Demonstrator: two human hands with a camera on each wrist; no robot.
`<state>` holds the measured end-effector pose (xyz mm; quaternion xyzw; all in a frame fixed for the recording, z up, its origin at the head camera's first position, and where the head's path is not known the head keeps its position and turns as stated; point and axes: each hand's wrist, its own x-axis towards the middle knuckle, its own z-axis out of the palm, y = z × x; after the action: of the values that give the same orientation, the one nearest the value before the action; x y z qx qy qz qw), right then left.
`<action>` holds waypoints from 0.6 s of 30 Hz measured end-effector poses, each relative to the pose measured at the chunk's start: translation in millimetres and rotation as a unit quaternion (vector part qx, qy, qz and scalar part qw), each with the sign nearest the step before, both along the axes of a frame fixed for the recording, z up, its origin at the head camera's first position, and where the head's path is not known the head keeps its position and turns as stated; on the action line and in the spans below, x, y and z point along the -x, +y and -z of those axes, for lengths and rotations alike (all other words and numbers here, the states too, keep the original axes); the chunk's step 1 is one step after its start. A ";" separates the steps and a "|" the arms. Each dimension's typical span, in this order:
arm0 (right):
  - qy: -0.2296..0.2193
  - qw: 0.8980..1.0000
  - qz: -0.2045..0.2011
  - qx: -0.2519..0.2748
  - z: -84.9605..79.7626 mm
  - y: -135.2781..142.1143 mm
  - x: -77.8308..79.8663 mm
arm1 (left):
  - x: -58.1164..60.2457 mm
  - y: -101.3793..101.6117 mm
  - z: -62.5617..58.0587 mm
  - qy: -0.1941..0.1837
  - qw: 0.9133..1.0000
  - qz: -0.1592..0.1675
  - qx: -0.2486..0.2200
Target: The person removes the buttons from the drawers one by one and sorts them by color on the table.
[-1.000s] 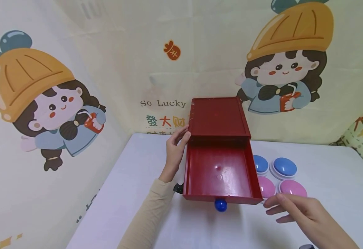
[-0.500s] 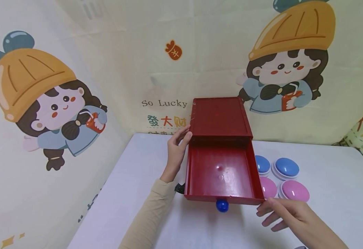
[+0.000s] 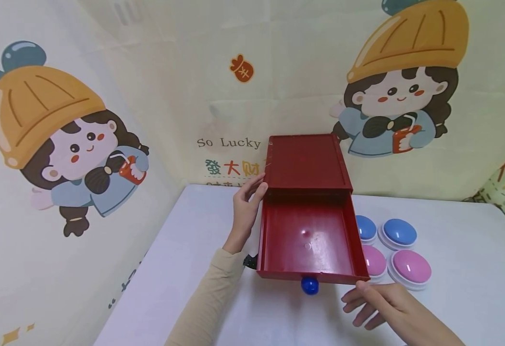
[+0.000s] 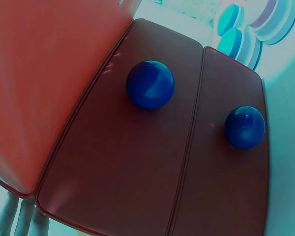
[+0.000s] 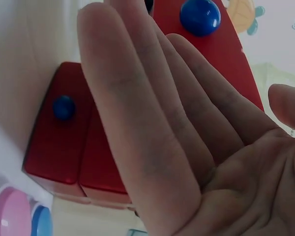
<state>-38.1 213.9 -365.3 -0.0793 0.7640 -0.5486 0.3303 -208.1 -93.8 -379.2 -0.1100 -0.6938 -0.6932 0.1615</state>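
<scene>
A red chest of drawers (image 3: 308,161) stands on the white table, its top drawer (image 3: 306,240) pulled out toward me. That drawer shows a bare red inside and a round blue knob (image 3: 310,286) on its front. My left hand (image 3: 244,211) rests against the chest's left side, fingers extended. My right hand (image 3: 382,305) hovers by the drawer's front right corner, fingers loosely bent and holding nothing. In the left wrist view, two lower drawer fronts (image 4: 118,157) with blue knobs are closed. The right wrist view shows the right palm and extended fingers (image 5: 137,128) before the red chest.
Right of the chest sit blue round domes (image 3: 399,231) and pink round domes (image 3: 412,265) on white bases. A black strap-like piece (image 3: 250,262) shows by the left wrist. A patterned cloth (image 3: 217,105) hangs behind the table (image 3: 170,269).
My right hand has moved left, from beside the pink domes to just below the drawer's front right corner. The left hand and the pulled-out drawer have stayed as they were.
</scene>
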 end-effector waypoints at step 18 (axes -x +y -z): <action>-0.009 0.999 -0.012 0.033 9.5 -28.5 2.0 | -18.2 4.9 -24.9 0.000 1.000 0.004 0.008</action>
<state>-40.2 185.5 -374.9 -0.0944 0.7416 -0.5703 0.3404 -189.9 -88.9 -354.3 -0.1138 -0.6990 -0.6883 0.1575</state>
